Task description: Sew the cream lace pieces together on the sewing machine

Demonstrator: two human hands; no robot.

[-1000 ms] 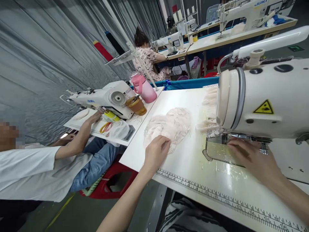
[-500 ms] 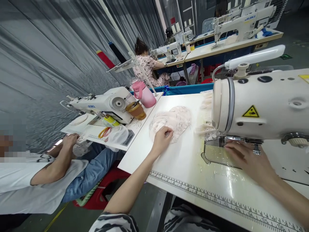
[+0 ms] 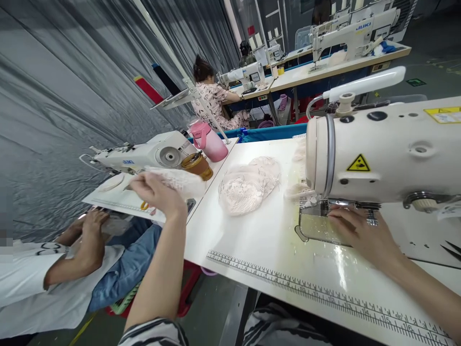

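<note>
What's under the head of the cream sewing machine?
Under the cream sewing machine: the shiny metal needle plate, the right hand resting on it, pale lace fabric at its left. The needle itself is hidden.

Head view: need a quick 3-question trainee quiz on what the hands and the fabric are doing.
1. True or false: the left hand rests on the pile of pink lace pieces.
2. Where is the right hand? A) on the pink water jug B) at the needle plate under the sewing machine head C) on the printed ruler
3. Fill in: the left hand holds a pale ____ piece up, off the table.

Key: 1 false, it is lifted to the left of the pile; 2 B; 3 lace.
</note>
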